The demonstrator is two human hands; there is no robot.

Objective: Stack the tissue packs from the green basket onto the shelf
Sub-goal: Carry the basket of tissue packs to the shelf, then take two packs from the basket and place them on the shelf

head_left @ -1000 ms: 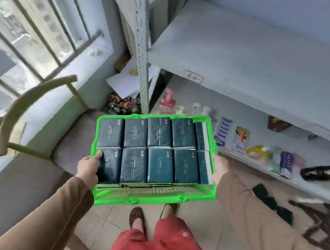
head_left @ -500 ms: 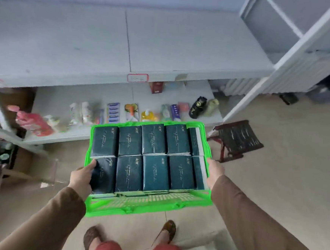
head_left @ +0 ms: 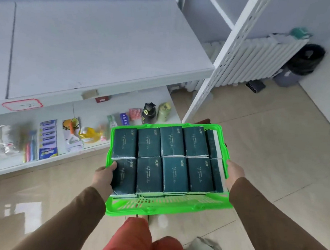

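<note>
1. Bright green slotted plastic basket (head_left: 165, 209) held up off the floor, at centre of the head view, in front of the white metal shelf (head_left: 107, 47).
2. Left hand (head_left: 103, 176) gripping the basket's left rim, thumb over the edge and touching the near-left tissue pack; other fingers under the rim, hidden.
3. Right hand (head_left: 233, 174) clamped on the right rim, thumb along the top edge; fingers below hidden by the basket wall.
4. Dark teal plastic-wrapped rectangular tissue packs (head_left: 175, 159) all inside the basket: two rows, four lying flat per row, plus a narrower one standing on edge at the right end of each row. Packed tight, touching. More pack edges visible beneath at the near side.
5. Near strip of basket floor bare, slots showing.
6. Brown long sleeves (head_left: 70, 218) on both arms; red trousers (head_left: 141, 241) below the basket.
7. Shelf's upper white board bare, red-framed label (head_left: 22, 104) on its front edge.
8. Lower shelf board (head_left: 4, 167) carrying small goods: blue card of razors (head_left: 48, 139), yellow packet (head_left: 89, 134), black bottle (head_left: 149, 113), pale green bottle (head_left: 164, 111), others blurred.
9. White perforated upright post (head_left: 229, 53) right of the shelf, white ribbed radiator (head_left: 260, 59) behind it.
10. Beige glossy tiled floor (head_left: 277, 145) underneath.
</note>
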